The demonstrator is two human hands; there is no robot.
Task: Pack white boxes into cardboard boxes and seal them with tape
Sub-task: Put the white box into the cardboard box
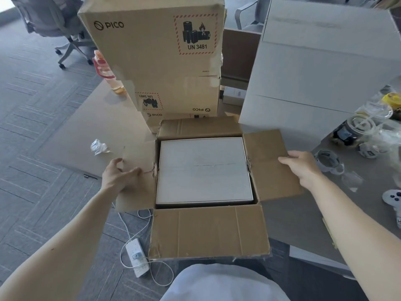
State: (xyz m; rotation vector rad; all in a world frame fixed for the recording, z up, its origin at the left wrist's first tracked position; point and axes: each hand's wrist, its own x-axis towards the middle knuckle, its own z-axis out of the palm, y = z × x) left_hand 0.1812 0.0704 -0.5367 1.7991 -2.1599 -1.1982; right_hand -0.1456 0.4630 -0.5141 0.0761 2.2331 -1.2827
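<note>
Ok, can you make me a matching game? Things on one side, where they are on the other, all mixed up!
Things
1 white box
2 power strip
3 bottle
4 controller

Places
a on the floor
b inside the open carton
c far right on the table
d just left of the PICO boxes

Pairs: 1-b, 2-a, 3-d, 4-c

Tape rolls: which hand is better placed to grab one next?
Right, probably. The right hand holds the right flap nearest the tape rolls; the left hand grips the left flap, opposite.
</note>
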